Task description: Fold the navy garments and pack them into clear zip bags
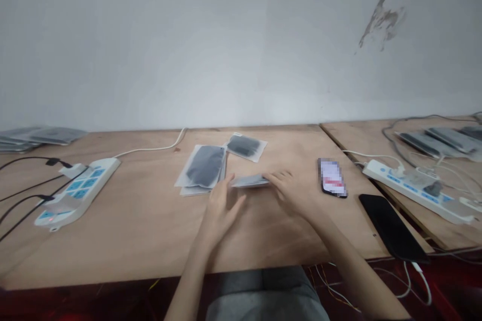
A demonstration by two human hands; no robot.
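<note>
Both my hands meet at a flat grey packet [249, 181] held just above the wooden table [131, 230]. My left hand [222, 205] has its fingers on the packet's left end. My right hand [291, 189] grips the right end with curled fingers. Just to the left lies a small stack of clear bags holding a dark phone-shaped item [203, 166]. Another clear bag with a dark item [245, 146] lies behind it. The picture is blurred by motion.
A white power strip [77, 189] with black cables sits at the left. A lit phone [332, 177] and a dark phone [391, 227] on a white cable lie at the right. A second table [361, 138] carries another power strip [414, 188] and bagged items [440, 141]. More bags [37, 136] lie far left.
</note>
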